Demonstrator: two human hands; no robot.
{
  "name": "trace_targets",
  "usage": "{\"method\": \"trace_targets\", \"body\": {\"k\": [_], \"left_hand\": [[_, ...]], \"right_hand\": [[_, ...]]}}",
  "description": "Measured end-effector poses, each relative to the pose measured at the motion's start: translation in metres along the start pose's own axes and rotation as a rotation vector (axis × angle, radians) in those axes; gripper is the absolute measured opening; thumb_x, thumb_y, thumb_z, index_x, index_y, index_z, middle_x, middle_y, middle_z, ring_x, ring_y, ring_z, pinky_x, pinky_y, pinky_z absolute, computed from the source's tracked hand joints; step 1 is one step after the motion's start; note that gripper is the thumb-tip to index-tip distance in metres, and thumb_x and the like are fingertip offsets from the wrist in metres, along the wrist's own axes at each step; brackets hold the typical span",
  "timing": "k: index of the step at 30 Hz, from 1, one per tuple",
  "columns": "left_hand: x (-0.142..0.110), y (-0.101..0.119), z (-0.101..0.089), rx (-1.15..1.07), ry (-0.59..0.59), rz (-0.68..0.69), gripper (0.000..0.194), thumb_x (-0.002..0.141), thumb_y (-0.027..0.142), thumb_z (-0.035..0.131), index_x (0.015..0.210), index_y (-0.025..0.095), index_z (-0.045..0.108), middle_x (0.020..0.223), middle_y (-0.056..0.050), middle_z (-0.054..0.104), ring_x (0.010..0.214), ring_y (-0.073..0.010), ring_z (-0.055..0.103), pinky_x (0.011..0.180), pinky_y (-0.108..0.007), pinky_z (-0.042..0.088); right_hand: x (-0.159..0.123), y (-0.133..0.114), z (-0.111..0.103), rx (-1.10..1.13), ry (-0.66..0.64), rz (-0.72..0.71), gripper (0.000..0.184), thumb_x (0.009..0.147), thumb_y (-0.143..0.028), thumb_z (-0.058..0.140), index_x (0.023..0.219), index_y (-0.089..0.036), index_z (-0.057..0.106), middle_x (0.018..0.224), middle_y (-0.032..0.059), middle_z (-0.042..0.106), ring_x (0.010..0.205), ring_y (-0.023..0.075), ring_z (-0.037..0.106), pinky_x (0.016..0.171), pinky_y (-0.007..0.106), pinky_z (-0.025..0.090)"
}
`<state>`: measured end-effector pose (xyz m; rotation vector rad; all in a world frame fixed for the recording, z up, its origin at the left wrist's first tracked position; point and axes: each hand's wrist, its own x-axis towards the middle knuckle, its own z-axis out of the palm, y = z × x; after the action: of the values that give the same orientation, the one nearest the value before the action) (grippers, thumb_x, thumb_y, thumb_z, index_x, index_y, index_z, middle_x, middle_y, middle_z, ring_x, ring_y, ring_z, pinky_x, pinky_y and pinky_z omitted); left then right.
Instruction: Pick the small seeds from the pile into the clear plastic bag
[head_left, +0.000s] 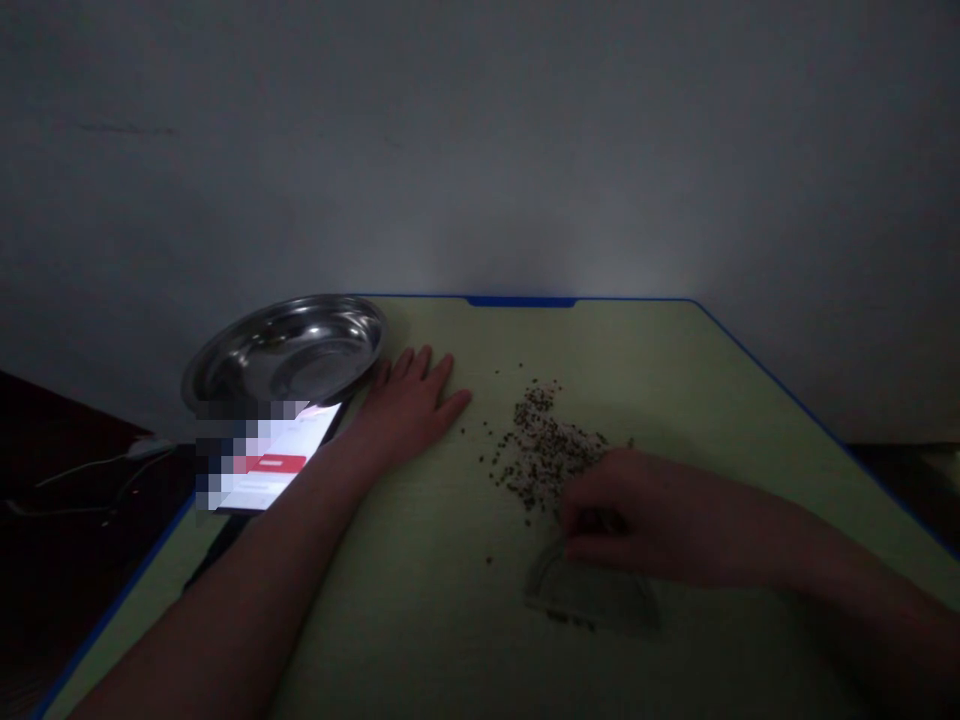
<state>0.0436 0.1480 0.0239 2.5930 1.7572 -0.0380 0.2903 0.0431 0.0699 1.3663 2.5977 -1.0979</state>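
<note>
My left hand (409,405) lies flat on the table with its fingers spread, beside the metal basin. My right hand (611,510) is closed, its fingers pinching the curved top of a clear half-round protractor (592,590). The protractor's straight edge faces me, and a few dark grains lie along it. Just beyond the right hand spreads a loose pile of pale and dark grains (544,450), like rice mixed with small dark beans. The right hand covers part of the pile's near right side. Single dark grains lie scattered around it.
A shiny steel basin (225,345) stands at the table's far left. A lit phone (300,440) leans in front of it, beside my left forearm. White cables (82,465) hang off the left side. The pale green table (420,620) has a blue rim and meets a grey wall.
</note>
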Motion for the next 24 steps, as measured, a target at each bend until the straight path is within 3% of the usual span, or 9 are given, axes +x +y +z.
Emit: {"method": "trace_targets", "body": {"k": [16,24], "left_hand": [[0.001,0.001,0.001,-0.014,-0.016,0.007,0.069,0.097,0.056,0.024,0.151,0.015,0.028,0.16,-0.018,0.022,0.146,-0.0363,0.019,0.115,-0.052,0.017],[0.0,0.001,0.001,-0.008,-0.011,0.005,0.069,0.096,0.058,0.023,0.152,0.017,0.028,0.16,-0.017,0.022,0.145,-0.0364,0.02,0.115,-0.052,0.019]], "right_hand": [[-0.005,-0.029,0.018,-0.017,-0.097,-0.1,0.019,0.087,-0.036,0.064,0.08,-0.02,0.072,0.076,0.0021,0.07,0.071,0.0159,0.061,0.059,0.025,0.037],[-0.008,-0.023,0.013,0.014,-0.071,-0.114,0.02,0.089,-0.037,0.063,0.083,-0.021,0.072,0.075,0.0004,0.069,0.069,0.014,0.059,0.061,0.025,0.037]]}}
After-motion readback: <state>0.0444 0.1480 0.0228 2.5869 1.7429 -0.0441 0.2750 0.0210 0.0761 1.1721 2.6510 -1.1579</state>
